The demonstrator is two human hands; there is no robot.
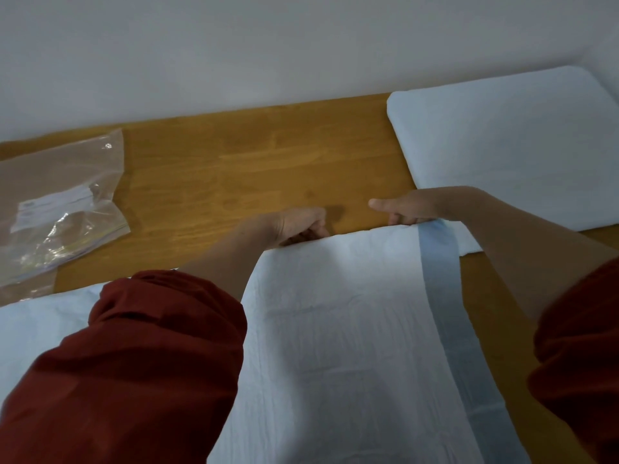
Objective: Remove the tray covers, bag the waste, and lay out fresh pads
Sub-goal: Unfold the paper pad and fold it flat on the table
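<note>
- The pad (335, 329) you are working lies flat on the counter (261, 162), white and quilted, with a blue strip (449, 296) running along its right side; its far edge sits right under your fingers.
- Your left hand (298, 224) is at the far edge of the pad, the fingers (315, 233) curled down narrow onto that edge, pinching or pressing it; you cannot tell which from here.
- Your right hand (408, 209) is at the same far edge, just where the blue strip ends. Its lower fingers (402, 221) are folded tight against the pad's rim, while the thumb points left, free over the bare wood.
- Between your two hands the pad's edge runs straight, and the hands are apart, not touching.
- Beyond your right fingers and further right, a second white pad (519, 145) lies on the counter against the wall (301, 45); its near corner passes under your right forearm.
- Left of your left sleeve (140, 363) another piece of white padding (40, 329) covers the counter's near side.
- Well to the left of your left fingers, a clear plastic zip bag (63, 202) lies flat and crumpled on the wood, with a pale label showing through it.
- Both your sleeves are dark red, pushed up above the forearms.
</note>
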